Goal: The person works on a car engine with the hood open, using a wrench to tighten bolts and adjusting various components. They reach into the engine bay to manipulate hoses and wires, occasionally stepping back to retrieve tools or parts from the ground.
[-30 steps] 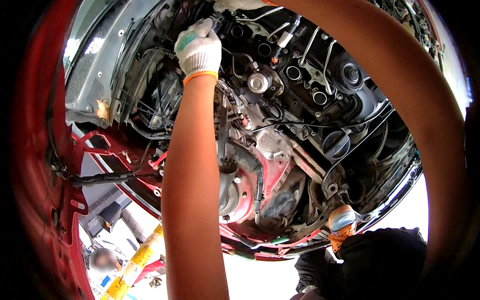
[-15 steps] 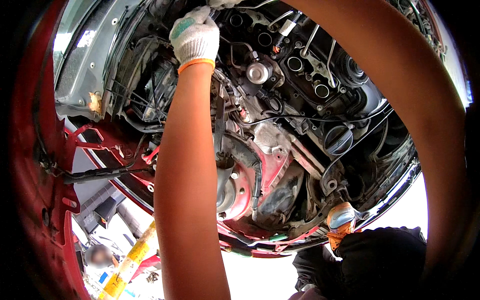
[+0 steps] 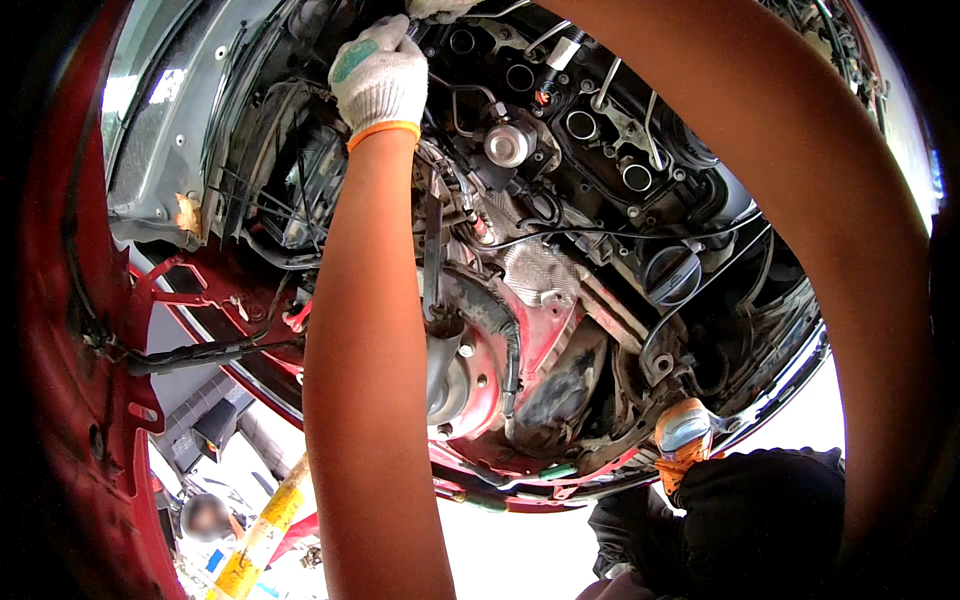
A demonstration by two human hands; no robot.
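Observation:
My left hand (image 3: pixel 380 75), in a white knit glove with a green patch and an orange cuff, reaches to the back of a car's engine bay. Its fingers are curled closed, and what they hold, if anything, is hidden. Beside it, at the top edge, only a bit of my gloved right hand (image 3: pixel 440 8) shows; its fingers are cut off by the frame. The right forearm (image 3: pixel 760 110) arches across the right side. Close to the hands lies the dark engine (image 3: pixel 560 120), with several round open bores and a silver round canister-like part (image 3: pixel 508 145).
A black connector with a white band (image 3: pixel 562 55) stands among the bores. A black cap (image 3: pixel 672 276) sits front right. The red body panel (image 3: pixel 90 400) rises at left. Dark clothing (image 3: pixel 760 510) and an orange-grey item (image 3: pixel 684 432) are lower right; a yellow post (image 3: pixel 260 535) stands lower left.
The view has shifted slightly, so the engine and my left arm appear a little further left. Both hands stay at the back of the bay, with no clear change in grip.

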